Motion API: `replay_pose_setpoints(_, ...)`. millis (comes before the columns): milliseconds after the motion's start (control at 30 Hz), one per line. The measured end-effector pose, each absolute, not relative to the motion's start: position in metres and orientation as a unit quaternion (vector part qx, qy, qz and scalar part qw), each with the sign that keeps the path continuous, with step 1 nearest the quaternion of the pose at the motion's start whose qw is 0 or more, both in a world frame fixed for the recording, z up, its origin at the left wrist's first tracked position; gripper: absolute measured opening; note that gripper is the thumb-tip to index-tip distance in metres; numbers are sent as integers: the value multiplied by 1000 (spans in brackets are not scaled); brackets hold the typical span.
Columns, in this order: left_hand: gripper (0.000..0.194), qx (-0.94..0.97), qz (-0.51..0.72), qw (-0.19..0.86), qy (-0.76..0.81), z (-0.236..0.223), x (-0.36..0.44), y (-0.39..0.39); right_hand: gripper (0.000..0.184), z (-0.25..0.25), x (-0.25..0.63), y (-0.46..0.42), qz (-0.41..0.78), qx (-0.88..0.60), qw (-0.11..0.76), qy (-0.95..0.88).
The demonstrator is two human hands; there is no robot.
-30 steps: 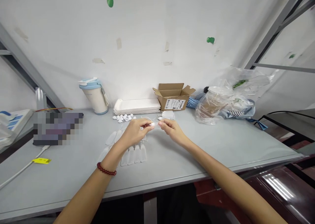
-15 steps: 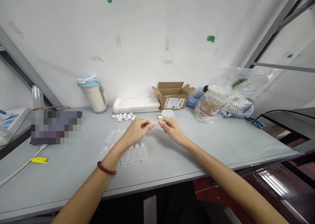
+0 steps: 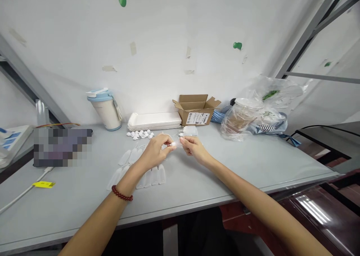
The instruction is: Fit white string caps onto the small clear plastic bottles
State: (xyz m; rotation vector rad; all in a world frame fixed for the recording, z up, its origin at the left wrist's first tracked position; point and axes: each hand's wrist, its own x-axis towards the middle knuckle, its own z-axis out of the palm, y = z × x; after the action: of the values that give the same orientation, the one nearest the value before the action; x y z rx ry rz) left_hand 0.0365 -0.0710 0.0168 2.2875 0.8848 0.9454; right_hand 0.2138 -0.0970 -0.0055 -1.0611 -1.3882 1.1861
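Note:
In the middle of the desk, my left hand (image 3: 158, 150) is closed, thumb and index finger pinching a small white piece (image 3: 173, 144). Just right of it, my right hand (image 3: 194, 148) is closed too, its fingertips on a thin, pale end that I cannot make out clearly. Around and beyond my left forearm lie several flat translucent plastic pieces (image 3: 154, 176) in rows, with thin white strings at their tops. Behind my left hand sits a cluster of small white cap-like pieces (image 3: 140, 134). More translucent pieces (image 3: 190, 130) are stacked behind my right hand.
A stack of flat white boxes (image 3: 154, 121) and an open cardboard box (image 3: 198, 115) stand along the wall. Left of them is a tumbler (image 3: 105, 110); a bagged drink cup (image 3: 239, 119) is at right. A white cable (image 3: 22, 194) with a yellow tag crosses the left side.
My left fingertips have shifted slightly, and the white piece between them now shows more plainly. Both hands stay close together; the view has moved a little.

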Motion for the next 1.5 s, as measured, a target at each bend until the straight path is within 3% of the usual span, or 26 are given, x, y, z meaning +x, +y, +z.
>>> replay_pose_setpoints(167, 31, 795, 322, 369, 358, 21, 36, -71, 46, -11, 213, -95, 433, -433, 525, -591)
replay_pose_setpoints(300, 46, 783, 294, 399, 377, 27, 36, -73, 44, -16, 211, -96, 362, -445, 536, -620)
replay_pose_setpoints(700, 37, 735, 312, 489, 349, 28, 39, -80, 44, -6, 214, -102, 344, -461, 535, -620)
replay_pose_setpoints(933, 31, 765, 315, 428, 364, 26, 38, -78, 40, -7, 213, -102, 325, -458, 527, -638)
replay_pose_setpoints(1100, 24, 772, 260, 408, 412, 35, 14, -60, 32, -5, 223, -97, 191, -498, 505, -679)
replay_pose_setpoints(1167, 21, 736, 309, 315, 513, 36, -2, -46, 30, -8, 231, -91, 125, -530, 488, -682)
replay_pose_setpoints(1233, 23, 672, 356, 150, 632, 35, -18, -31, 29, -12, 240, -83, 67, -574, 455, -677)
replay_pose_setpoints(1300, 30, 661, 310, 70, 680, 31, -31, -19, 29, -18, 246, -76, 3, -607, 418, -676)
replay_pose_setpoints(1500, 38, 731, 138, 62, 665, 8, -39, -4, 30, -29, 251, -66, -86, -631, 316, -703)
